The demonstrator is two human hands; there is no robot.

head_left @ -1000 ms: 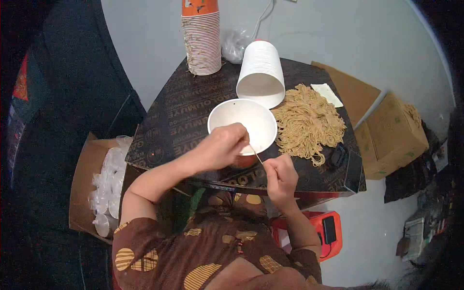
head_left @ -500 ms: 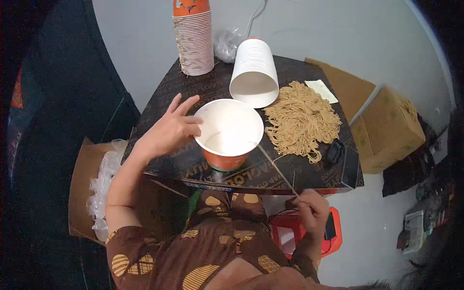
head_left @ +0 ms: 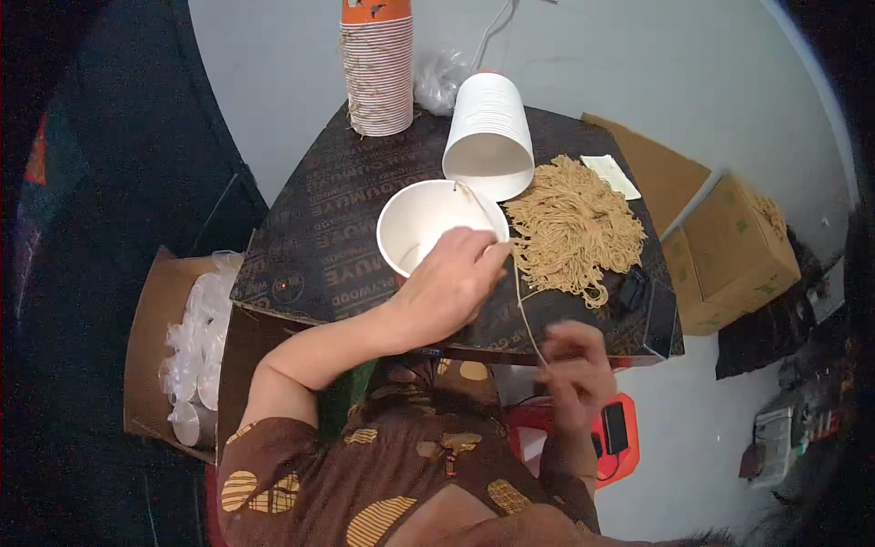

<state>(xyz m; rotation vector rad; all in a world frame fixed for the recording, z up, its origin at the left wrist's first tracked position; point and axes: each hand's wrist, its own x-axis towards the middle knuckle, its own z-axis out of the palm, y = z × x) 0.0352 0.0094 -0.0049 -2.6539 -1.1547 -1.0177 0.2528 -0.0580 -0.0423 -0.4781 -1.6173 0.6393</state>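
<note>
A white-lined paper tub stands mouth up near the table's front edge. My left hand reaches across its front, with fingers pinched together at the right side of the rim. A thin tan cord shows inside the tub by the far rim. From the right rim it runs down toward my right hand. That hand is out past the table edge, its fingers closed on the cord and a little blurred. Beside the tub lies a heap of tan cords.
Behind the tub, a nested white stack of tubs lies on its side. A tall stack of tubs with cords stands at the far left. An open carton holds clear plastic items. Another carton is at the right, above a red stool.
My left hand has moved from the tub's left rim across to its right rim. My right hand stays low at the right with the cord. The view has shifted slightly.
</note>
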